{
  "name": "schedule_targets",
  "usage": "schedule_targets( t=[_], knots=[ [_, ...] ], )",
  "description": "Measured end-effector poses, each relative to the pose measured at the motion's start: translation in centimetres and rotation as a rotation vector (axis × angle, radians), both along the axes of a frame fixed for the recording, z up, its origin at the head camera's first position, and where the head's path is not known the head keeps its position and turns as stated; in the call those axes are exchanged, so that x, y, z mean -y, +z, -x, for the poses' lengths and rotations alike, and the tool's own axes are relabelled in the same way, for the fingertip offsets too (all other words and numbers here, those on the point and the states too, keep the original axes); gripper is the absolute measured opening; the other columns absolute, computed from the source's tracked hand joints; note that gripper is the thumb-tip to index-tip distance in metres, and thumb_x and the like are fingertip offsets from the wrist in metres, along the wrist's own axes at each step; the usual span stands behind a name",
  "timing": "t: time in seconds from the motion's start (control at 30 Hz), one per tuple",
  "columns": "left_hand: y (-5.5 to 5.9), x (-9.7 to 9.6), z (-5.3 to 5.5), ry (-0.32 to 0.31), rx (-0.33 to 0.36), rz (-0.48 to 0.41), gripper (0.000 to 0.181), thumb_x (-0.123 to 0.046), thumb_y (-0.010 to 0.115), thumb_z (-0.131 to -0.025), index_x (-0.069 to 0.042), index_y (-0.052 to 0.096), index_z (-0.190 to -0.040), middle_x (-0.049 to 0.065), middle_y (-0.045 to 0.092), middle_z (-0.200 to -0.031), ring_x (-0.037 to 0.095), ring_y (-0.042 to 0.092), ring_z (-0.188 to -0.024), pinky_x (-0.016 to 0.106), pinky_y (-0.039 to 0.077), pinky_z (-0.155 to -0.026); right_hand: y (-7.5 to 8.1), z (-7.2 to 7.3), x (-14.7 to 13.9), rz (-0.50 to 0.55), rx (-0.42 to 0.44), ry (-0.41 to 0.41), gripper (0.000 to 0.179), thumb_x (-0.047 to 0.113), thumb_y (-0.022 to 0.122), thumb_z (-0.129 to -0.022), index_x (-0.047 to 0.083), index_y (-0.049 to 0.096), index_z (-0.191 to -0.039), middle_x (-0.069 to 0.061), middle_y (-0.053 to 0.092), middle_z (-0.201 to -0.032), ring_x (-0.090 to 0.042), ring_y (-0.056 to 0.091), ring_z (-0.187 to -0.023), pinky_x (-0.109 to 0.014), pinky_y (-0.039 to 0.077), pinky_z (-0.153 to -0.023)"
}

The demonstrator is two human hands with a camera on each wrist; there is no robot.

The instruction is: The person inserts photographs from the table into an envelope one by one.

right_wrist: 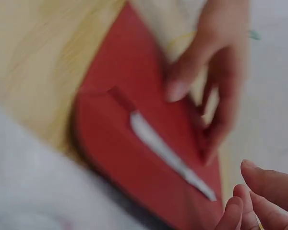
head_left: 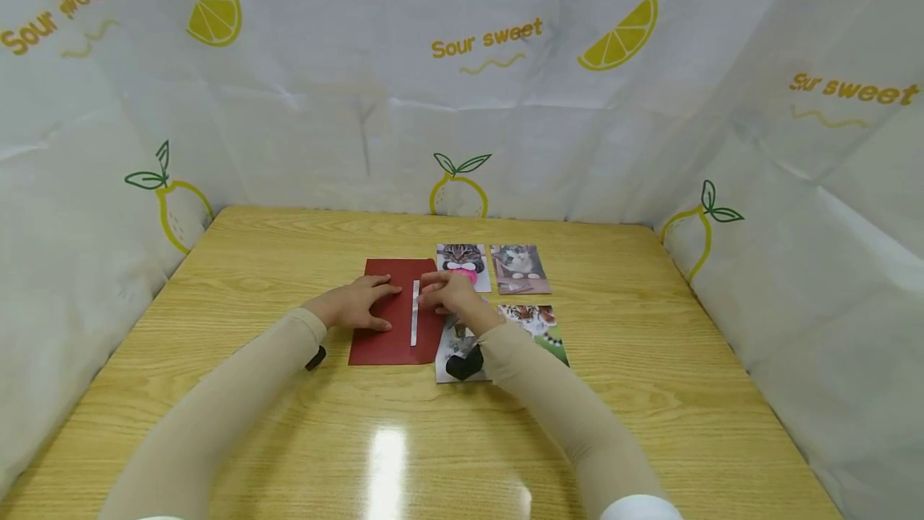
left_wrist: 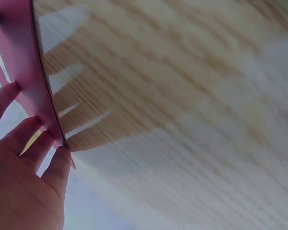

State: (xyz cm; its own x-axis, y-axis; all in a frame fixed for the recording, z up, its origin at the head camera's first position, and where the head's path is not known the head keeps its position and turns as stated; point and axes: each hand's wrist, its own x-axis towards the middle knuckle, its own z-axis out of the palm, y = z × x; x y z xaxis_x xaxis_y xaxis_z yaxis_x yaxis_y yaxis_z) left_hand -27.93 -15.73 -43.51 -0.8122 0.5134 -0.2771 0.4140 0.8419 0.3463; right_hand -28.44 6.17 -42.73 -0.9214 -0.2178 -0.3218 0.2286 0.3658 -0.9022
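Note:
A red envelope [head_left: 390,343] lies on the table, a narrow white strip [head_left: 415,315] running along its right part. Spread across the envelope's left side, my left hand [head_left: 357,303] rests with its fingers apart. The left wrist view has its fingertips [left_wrist: 33,125] along the red edge. My right hand [head_left: 451,295] hovers at the strip's upper end with loosely bent fingers. In the right wrist view a gap shows between that hand's thumb and fingers [right_wrist: 271,189], close by the strip's end, with nothing seen between them.
To the right lie several photo cards: a cat with a pink ball [head_left: 462,259], a grey-and-white cat [head_left: 520,267], a tiger [head_left: 537,323] and one [head_left: 447,363] partly under my right wrist. A lemon-printed white curtain [head_left: 325,127] surrounds the wooden table [head_left: 650,392].

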Motion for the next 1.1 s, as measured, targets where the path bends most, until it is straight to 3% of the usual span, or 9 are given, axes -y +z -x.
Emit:
schedule_targets(
  t=[0.13, 0.27, 0.33, 0.47, 0.63, 0.77, 0.97, 1.1],
  knots=[
    [0.0, 0.0, 0.0, 0.002, 0.002, 0.0, 0.073, -0.043, 0.068, -0.088, -0.017, 0.038, -0.15, 0.016, 0.021, -0.159, 0.039, 0.019, -0.146, 0.056, 0.03, -0.112, 1.9, -0.2, -1.4, 0.126, 0.006, 0.006, 0.049, 0.008, 0.068, -0.09, 0.009, 0.054, -0.137, -0.011, 0.064, -0.118, -0.018, 0.064, -0.098, -0.036, 0.054, -0.083],
    [0.1, 0.1, -0.2, -0.005, 0.004, -0.006, 0.073, -0.042, 0.068, -0.089, -0.016, 0.038, -0.15, 0.017, 0.02, -0.159, 0.04, 0.018, -0.145, 0.056, 0.031, -0.112, 3.8, -0.9, -3.8, 0.248, -0.048, 0.026, 0.049, 0.007, 0.062, -0.094, 0.004, 0.048, -0.142, -0.016, 0.057, -0.127, -0.029, 0.057, -0.118, -0.05, 0.045, -0.102],
    [0.2, 0.1, -0.2, -0.006, 0.005, -0.007, 0.072, -0.041, 0.067, -0.089, -0.017, 0.038, -0.15, 0.016, 0.02, -0.159, 0.04, 0.018, -0.146, 0.055, 0.031, -0.112, 4.5, -1.2, -5.2, 0.287, -0.087, 0.028, 0.049, 0.007, 0.058, -0.096, 0.002, 0.044, -0.143, -0.019, 0.054, -0.13, -0.033, 0.054, -0.122, -0.053, 0.041, -0.105],
    [0.2, 0.1, -0.2, -0.008, 0.006, -0.007, 0.072, -0.041, 0.068, -0.089, -0.017, 0.038, -0.15, 0.016, 0.02, -0.16, 0.04, 0.017, -0.146, 0.055, 0.031, -0.112, 5.0, -1.7, -8.6, 0.282, -0.195, 0.008, 0.049, 0.011, 0.058, -0.097, 0.002, 0.044, -0.144, -0.02, 0.052, -0.131, -0.029, 0.057, -0.117, -0.049, 0.045, -0.103],
    [0.2, 0.1, -0.2, -0.015, -0.002, -0.01, 0.072, -0.041, 0.068, -0.089, -0.015, 0.038, -0.15, 0.017, 0.021, -0.159, 0.04, 0.018, -0.146, 0.055, 0.031, -0.112, 4.2, -1.9, -13.2, 0.25, -0.282, -0.03, 0.052, 0.017, 0.061, -0.096, 0.002, 0.045, -0.143, -0.007, 0.057, -0.117, -0.008, 0.061, -0.101, -0.035, 0.052, -0.094],
    [0.3, 0.1, -0.2, -0.018, 0.0, -0.011, 0.072, -0.041, 0.068, -0.089, -0.015, 0.039, -0.149, 0.017, 0.021, -0.159, 0.04, 0.018, -0.146, 0.055, 0.03, -0.112, 2.9, -2.0, -17.0, 0.203, -0.3, -0.056, 0.054, 0.021, 0.063, -0.096, 0.005, 0.044, -0.144, 0.003, 0.058, -0.113, -0.005, 0.06, -0.103, -0.036, 0.051, -0.096],
    [0.4, 0.0, -0.3, -0.017, 0.014, -0.013, 0.072, -0.041, 0.068, -0.089, -0.015, 0.038, -0.149, 0.018, 0.021, -0.159, 0.041, 0.018, -0.146, 0.055, 0.03, -0.112, 1.1, -2.7, -20.9, 0.084, -0.293, -0.065, 0.058, 0.024, 0.06, -0.097, 0.001, 0.039, -0.146, -0.021, 0.052, -0.132, -0.004, 0.058, -0.105, -0.046, 0.047, -0.1],
    [0.5, 0.0, -0.3, -0.019, 0.014, -0.008, 0.073, -0.041, 0.068, -0.089, -0.015, 0.038, -0.15, 0.017, 0.021, -0.159, 0.04, 0.018, -0.146, 0.055, 0.03, -0.112, 0.3, -3.2, -22.1, 0.044, -0.257, -0.045, 0.06, 0.024, 0.058, -0.098, -0.003, 0.036, -0.147, -0.03, 0.045, -0.136, -0.004, 0.059, -0.103, -0.04, 0.051, -0.096]
  ],
)
